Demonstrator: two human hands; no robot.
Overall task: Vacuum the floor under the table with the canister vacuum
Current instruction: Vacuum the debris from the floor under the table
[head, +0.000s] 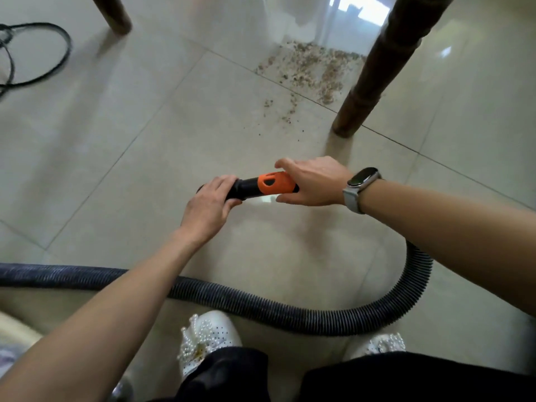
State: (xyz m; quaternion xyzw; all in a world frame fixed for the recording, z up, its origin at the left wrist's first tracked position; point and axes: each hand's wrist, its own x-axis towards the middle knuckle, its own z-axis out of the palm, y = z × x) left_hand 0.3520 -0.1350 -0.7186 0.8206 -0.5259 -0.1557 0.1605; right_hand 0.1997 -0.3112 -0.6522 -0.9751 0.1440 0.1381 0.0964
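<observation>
Both arms reach forward, left hand and right hand curled, facing each other

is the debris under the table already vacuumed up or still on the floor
Still on the floor. The brown debris lies scattered on the tiles beside the table leg, apart from the nozzle held in both hands.

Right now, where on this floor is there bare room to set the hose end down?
Bare tile lies between the black cable at left and the crumb patch. Another bare stretch sits inside the corrugated hose curve, below both hands. It is crowded by the right table leg, where crumbs spread.
</observation>
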